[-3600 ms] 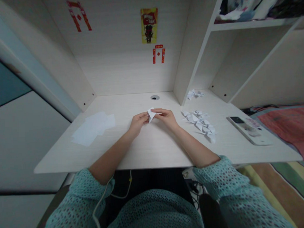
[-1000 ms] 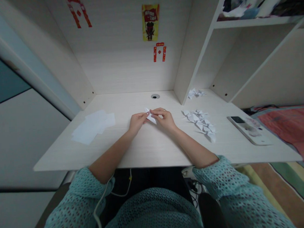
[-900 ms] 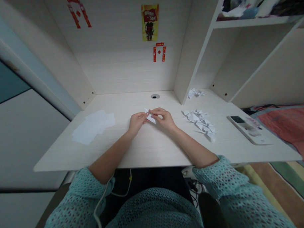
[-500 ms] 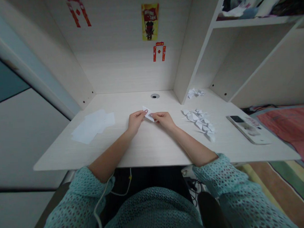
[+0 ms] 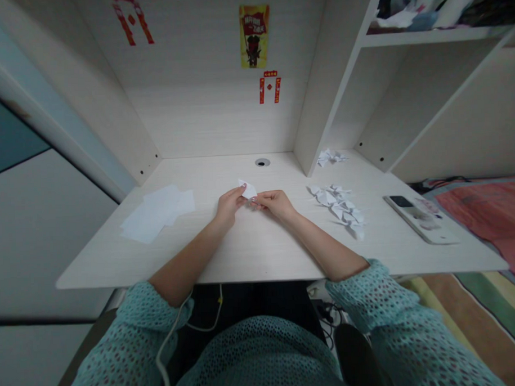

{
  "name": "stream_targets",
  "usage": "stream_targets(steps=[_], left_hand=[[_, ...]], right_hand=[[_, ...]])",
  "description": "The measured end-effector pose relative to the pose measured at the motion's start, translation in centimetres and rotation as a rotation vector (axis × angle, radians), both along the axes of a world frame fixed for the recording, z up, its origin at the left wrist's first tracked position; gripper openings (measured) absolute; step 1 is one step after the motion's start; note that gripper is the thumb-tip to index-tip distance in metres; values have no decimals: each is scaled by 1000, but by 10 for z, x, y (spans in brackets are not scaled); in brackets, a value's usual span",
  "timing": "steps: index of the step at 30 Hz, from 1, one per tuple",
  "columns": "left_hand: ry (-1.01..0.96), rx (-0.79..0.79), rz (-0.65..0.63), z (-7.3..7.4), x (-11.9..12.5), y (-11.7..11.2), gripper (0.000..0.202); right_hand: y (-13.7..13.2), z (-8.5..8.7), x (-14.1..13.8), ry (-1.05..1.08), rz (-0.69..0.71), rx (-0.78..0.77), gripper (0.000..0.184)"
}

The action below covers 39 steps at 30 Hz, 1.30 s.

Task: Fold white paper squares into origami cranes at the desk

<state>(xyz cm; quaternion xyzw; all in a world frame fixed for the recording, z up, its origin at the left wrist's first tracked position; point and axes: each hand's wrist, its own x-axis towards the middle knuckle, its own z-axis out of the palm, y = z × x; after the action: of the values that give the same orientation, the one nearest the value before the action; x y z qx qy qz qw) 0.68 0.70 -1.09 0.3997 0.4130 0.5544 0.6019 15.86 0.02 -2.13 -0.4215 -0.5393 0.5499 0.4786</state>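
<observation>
A small folded piece of white paper [image 5: 248, 189] is held just above the middle of the pale desk [image 5: 259, 249]. My left hand [image 5: 227, 206] pinches its left side with closed fingers. My right hand [image 5: 273, 202] pinches its lower right corner, fingers curled. The two hands nearly touch. Most of the paper's lower part is hidden behind my fingertips.
Flat white paper sheets [image 5: 157, 212] lie on the desk at the left. Several folded paper figures [image 5: 339, 205] are scattered at the right, with more [image 5: 329, 156] under the shelf. A phone [image 5: 420, 219] lies near the right edge. A cable hole [image 5: 262, 162] sits at the back.
The paper has been turned and folded between my fingers, from a point-down shape to a smaller flap tilted left. Both hands stayed at the desk's middle, shifting slightly.
</observation>
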Motion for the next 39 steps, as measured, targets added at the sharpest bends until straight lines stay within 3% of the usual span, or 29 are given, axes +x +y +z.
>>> stream_targets(steps=[7,13,18,22,29,39], left_hand=[[14,8,22,0,1,-1,35],[158,206,4,-2,4,-1,37],[238,283,69,3,6,-4,33],[251,256,87,4,4,-3,31],[115,133,7,6,-1,-2,33],[38,51,27,10,-2,-3,34]], right_hand=[[1,1,-1,22,46,12,37],[1,-4,1,-4,56,22,35],[2,-5,2,-15,79,26,36],[1,-1,2,-41,73,45,36],[0,5,4,-68,66,54,37],[0,4,4,-85,70,61,37]])
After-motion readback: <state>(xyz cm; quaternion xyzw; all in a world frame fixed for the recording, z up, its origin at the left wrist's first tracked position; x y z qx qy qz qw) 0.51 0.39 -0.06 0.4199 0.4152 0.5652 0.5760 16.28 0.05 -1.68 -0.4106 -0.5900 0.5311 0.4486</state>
